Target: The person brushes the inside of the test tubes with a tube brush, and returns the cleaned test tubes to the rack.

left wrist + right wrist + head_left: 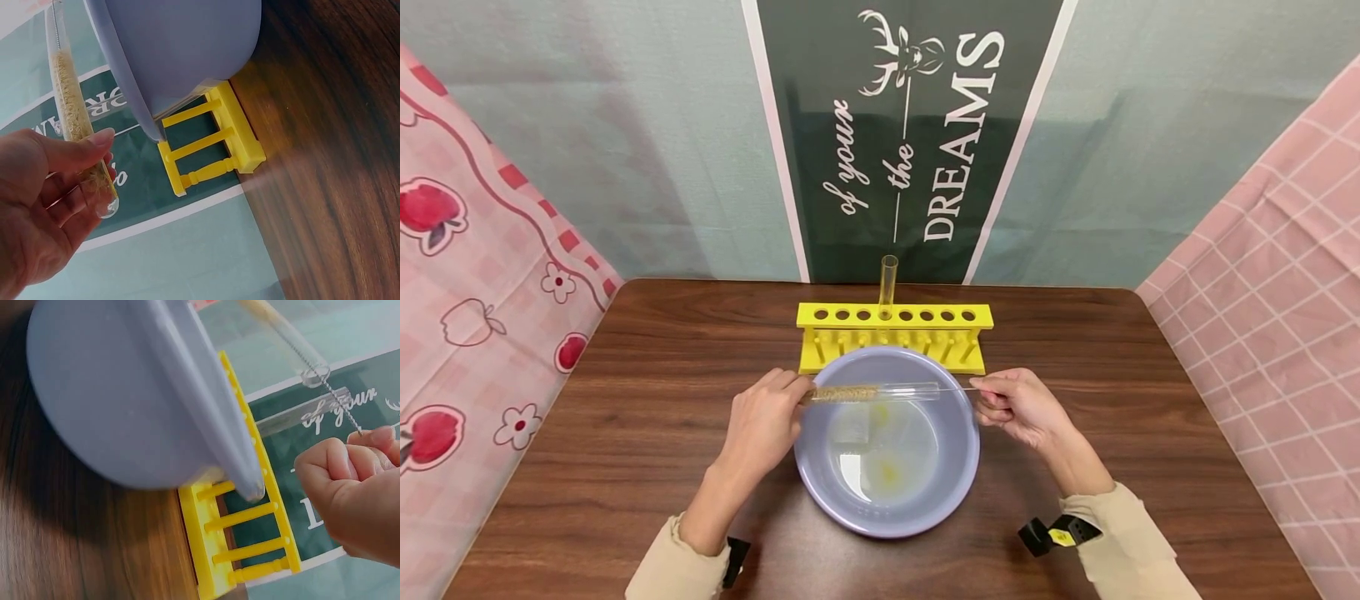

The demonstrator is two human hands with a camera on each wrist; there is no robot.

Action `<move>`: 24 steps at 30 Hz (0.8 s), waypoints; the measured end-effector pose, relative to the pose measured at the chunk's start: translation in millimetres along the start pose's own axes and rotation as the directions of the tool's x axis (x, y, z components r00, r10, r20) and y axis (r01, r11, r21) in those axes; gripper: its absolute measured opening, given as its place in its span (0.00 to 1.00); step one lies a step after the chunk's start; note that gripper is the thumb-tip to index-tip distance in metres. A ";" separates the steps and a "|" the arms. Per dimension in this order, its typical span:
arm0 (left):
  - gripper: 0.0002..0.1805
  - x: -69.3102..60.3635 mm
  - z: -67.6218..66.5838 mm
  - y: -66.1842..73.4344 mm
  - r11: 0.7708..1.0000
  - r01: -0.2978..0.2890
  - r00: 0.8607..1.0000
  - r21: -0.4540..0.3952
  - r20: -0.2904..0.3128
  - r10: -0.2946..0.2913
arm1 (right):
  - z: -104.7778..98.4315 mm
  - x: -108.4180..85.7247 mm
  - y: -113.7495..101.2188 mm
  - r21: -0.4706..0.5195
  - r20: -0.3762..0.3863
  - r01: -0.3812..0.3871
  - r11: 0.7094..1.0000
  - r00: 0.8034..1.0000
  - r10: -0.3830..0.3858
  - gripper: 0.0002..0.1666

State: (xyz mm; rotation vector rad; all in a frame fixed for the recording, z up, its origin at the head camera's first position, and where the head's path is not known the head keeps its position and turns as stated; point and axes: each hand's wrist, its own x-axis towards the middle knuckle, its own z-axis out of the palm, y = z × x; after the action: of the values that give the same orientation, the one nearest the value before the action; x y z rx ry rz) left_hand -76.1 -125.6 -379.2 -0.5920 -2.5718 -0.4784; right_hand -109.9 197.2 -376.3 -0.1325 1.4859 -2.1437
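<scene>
My left hand (765, 422) grips the closed end of a clear test tube (917, 391), held sideways above a blue-purple basin (886, 528). Bristles of a tan brush (70, 94) fill the tube's closed half. The left wrist view shows the thumb and fingers of the left hand (47, 187) round the tube near its rounded tip. The brush's twisted wire (342, 403) comes out of the tube's open mouth, and my right hand (356, 481) pinches it with curled fingers. In the head view the right hand (1018, 406) is at the basin's right rim.
Behind the basin stands a yellow rack (928, 315) with a row of holes and pegs. Another clear tube (888, 283) is upright in it. Shallow water (910, 450) lies in the basin on the brown wooden table (700, 333). Curtains hang behind and at both sides.
</scene>
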 end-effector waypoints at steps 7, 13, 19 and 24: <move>0.17 -1.7 -2.7 -4.4 0.999 0.021 0.999 -0.025 0.033 -0.020 | -4.1 -2.8 0.4 -0.382 -0.098 0.115 0.917 0.982 -0.164 0.20; 0.16 -10.3 -9.3 -16.0 0.997 0.067 0.996 -0.031 0.062 -0.065 | -18.1 -10.9 -4.7 -0.567 -0.152 0.111 0.816 0.960 -0.236 0.16; 0.15 -12.0 -14.5 -21.7 0.996 0.068 0.993 -0.052 0.102 -0.063 | -22.5 -19.1 -8.2 -0.755 -0.084 0.171 0.633 0.933 -0.351 0.13; 0.15 -11.0 -17.4 -23.9 0.993 0.090 0.987 -0.076 0.142 -0.079 | -5.1 -25.2 -12.2 -0.830 0.027 0.303 0.467 0.860 -0.510 0.16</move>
State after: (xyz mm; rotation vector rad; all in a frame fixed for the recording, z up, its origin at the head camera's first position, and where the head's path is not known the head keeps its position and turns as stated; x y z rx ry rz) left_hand -72.6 -156.8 -375.5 -0.5645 -2.7289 -0.5934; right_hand -94.6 216.5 -362.1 -0.6608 2.7497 -1.5913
